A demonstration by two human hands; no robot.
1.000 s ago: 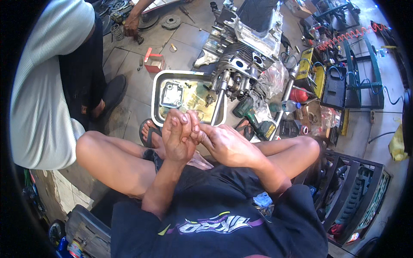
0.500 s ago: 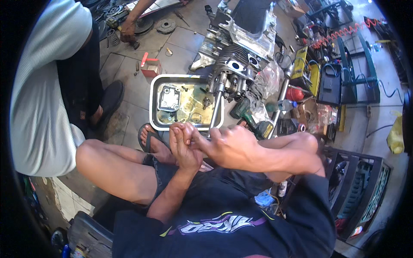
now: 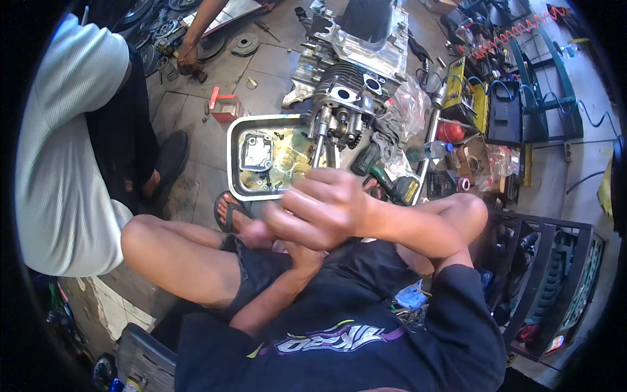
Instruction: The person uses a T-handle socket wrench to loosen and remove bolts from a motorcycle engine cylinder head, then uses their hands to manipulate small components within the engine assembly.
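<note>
My right hand (image 3: pixel 317 209), blurred, is curled closed just this side of a silver bar (image 3: pixel 321 147) that runs up to the finned cylinder head (image 3: pixel 343 81) on an aluminium engine case (image 3: pixel 384 55); the bar disappears behind the hand, so what the fingers grip is hidden. My left hand (image 3: pixel 261 232) lies lower, mostly covered by the right, its fingers smeared by motion. A white-rimmed tray (image 3: pixel 234 157) under the engine holds oily fluid, a metal cover (image 3: pixel 257 151) and small bolts.
Another person's leg (image 3: pixel 78 163) is at left, their hand (image 3: pixel 188 59) among parts above. A red box (image 3: pixel 225 108), green drill (image 3: pixel 375 166), steel tube (image 3: pixel 431 130), red cylinder (image 3: pixel 450 132), yellow toolbox (image 3: pixel 460 91) and black rack (image 3: pixel 545 281) surround me.
My right hand has swung up and leftward over my left hand, which has shifted slightly right and become mostly covered. The engine and tray appear slightly higher in view.
</note>
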